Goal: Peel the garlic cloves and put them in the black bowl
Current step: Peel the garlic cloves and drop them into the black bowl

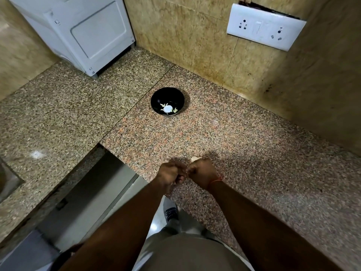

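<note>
One garlic piece (pixel 196 159) showed pale at the top of the right hand (pixel 203 173), whose fingers were curled round it, while the left hand (pixel 169 176) met it knuckle to knuckle with fingers curled — what they pinched could not be told. Both hands were low over the speckled granite counter (pixel 244 137) near its front edge. The black bowl (pixel 168 101) stood well apart toward the wall, holding a few pale cloves — beyond it, a white appliance (pixel 82 34) and a wall socket plate (pixel 265 29).

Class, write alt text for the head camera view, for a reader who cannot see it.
Two hands, left hand and right hand, meet knuckle to knuckle over a speckled granite counter, working at a pale garlic piece that shows above the right hand. Farther back stands a black bowl holding a few peeled cloves.
</note>
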